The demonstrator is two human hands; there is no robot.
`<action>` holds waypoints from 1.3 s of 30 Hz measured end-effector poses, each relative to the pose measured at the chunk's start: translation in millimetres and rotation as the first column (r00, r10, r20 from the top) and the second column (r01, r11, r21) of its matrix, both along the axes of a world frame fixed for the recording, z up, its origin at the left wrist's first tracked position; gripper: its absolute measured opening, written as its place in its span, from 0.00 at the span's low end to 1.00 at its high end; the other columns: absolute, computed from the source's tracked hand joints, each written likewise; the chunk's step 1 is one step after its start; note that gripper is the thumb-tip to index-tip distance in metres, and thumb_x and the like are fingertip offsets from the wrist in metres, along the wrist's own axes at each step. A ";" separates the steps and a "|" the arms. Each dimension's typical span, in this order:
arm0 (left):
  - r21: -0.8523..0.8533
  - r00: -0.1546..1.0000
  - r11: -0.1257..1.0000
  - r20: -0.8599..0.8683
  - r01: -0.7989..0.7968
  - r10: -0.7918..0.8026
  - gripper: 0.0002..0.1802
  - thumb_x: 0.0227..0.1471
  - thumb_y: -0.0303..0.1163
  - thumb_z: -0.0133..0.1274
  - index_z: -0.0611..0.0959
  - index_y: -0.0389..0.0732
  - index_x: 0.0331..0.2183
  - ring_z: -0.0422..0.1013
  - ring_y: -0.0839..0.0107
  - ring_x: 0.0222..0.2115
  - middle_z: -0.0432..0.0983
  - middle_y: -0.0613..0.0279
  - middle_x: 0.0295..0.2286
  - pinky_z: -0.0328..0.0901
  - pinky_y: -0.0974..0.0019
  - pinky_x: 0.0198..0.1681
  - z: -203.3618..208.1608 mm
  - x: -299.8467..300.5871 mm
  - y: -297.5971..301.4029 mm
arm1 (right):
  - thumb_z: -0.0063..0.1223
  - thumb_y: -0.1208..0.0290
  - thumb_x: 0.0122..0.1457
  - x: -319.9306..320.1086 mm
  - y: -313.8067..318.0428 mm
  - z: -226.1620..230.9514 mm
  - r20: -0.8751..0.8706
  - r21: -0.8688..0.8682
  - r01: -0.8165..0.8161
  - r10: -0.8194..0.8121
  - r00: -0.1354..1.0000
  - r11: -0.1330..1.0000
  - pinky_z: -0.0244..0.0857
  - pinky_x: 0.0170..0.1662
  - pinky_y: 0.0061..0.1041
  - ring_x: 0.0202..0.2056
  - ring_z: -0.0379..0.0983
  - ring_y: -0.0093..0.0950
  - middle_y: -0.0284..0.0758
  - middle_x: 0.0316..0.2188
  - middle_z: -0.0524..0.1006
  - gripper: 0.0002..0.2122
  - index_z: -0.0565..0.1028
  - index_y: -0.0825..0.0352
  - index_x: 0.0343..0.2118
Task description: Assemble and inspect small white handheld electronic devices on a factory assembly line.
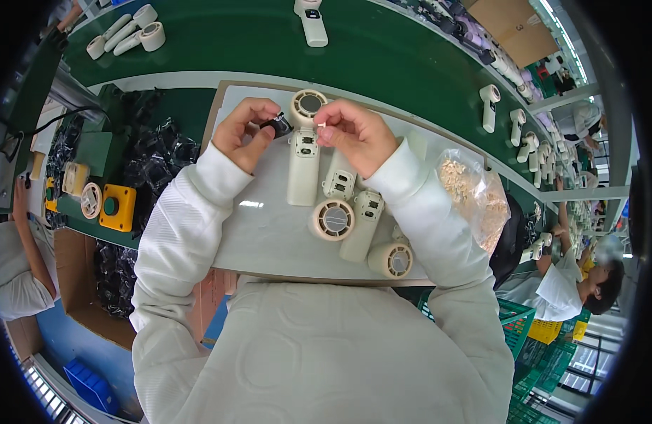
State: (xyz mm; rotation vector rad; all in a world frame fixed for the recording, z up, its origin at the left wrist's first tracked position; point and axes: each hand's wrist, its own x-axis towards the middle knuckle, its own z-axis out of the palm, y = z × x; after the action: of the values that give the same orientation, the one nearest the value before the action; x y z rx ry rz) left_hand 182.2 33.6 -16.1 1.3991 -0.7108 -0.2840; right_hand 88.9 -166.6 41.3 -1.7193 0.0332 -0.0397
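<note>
My left hand (245, 134) pinches a small glossy black plastic part (280, 126) between thumb and fingers. Across from it, my right hand (361, 134) is closed in a pinch around a tiny pale piece (321, 126), too small to name. Between and just below both hands lies a cream handheld fan (302, 173), its round head pointing away from me and its handle toward me; a cutout with dark parts shows on the handle. More cream handheld fans (361, 233) lie to the right, partly under my right forearm, with similar cutouts facing up.
A clear bag of small beige pieces (467, 191) sits right of the white work board (259, 240). Left are black plastic parts (153, 152) and a yellow box with a green button (118, 207). Beyond runs a green conveyor belt (248, 42) carrying fans. Other people work at both sides.
</note>
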 end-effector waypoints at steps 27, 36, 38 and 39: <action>0.011 0.958 0.998 -0.280 0.063 -0.057 0.06 0.51 0.21 0.53 0.78 0.37 0.35 0.70 0.79 0.30 0.75 0.66 0.29 0.65 0.80 0.37 2.3 2.6 4.1 | 0.49 0.84 0.52 -6.3 31.1 -14.1 0.296 -0.689 0.151 0.084 0.951 0.709 0.59 0.31 0.21 0.26 0.63 0.23 0.31 0.28 0.68 0.07 0.73 0.64 0.32; -0.113 0.910 0.993 -0.409 0.021 -0.066 0.06 0.52 0.22 0.54 0.79 0.37 0.35 0.70 0.78 0.30 0.76 0.64 0.29 0.65 0.79 0.37 2.5 4.6 0.6 | 0.50 0.83 0.51 -2.8 33.1 -11.7 0.185 -0.652 0.175 -0.069 0.980 0.738 0.59 0.31 0.20 0.27 0.63 0.23 0.31 0.29 0.68 0.06 0.73 0.65 0.30; -0.135 0.907 0.991 -0.414 0.026 -0.080 0.06 0.52 0.22 0.54 0.79 0.37 0.35 0.70 0.77 0.30 0.76 0.64 0.29 0.65 0.78 0.38 -1.1 6.4 2.4 | 0.51 0.82 0.50 -2.5 33.6 -12.4 0.204 -0.624 0.202 -0.092 0.975 0.755 0.59 0.30 0.20 0.26 0.63 0.23 0.31 0.28 0.69 0.05 0.73 0.65 0.30; -0.146 0.905 0.989 -0.416 0.028 -0.087 0.06 0.52 0.23 0.54 0.79 0.37 0.35 0.71 0.77 0.30 0.76 0.64 0.29 0.65 0.78 0.38 0.2 7.1 2.6 | 0.52 0.82 0.50 -2.9 33.6 -10.2 0.215 -0.610 0.216 -0.103 0.971 0.762 0.59 0.29 0.19 0.25 0.63 0.23 0.30 0.27 0.69 0.05 0.73 0.65 0.30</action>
State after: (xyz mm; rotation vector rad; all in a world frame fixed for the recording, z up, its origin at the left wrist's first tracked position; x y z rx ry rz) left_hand 189.3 36.2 -15.9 1.1338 -0.4034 -0.5566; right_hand 86.0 -133.0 31.1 -2.3843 0.0444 -0.3634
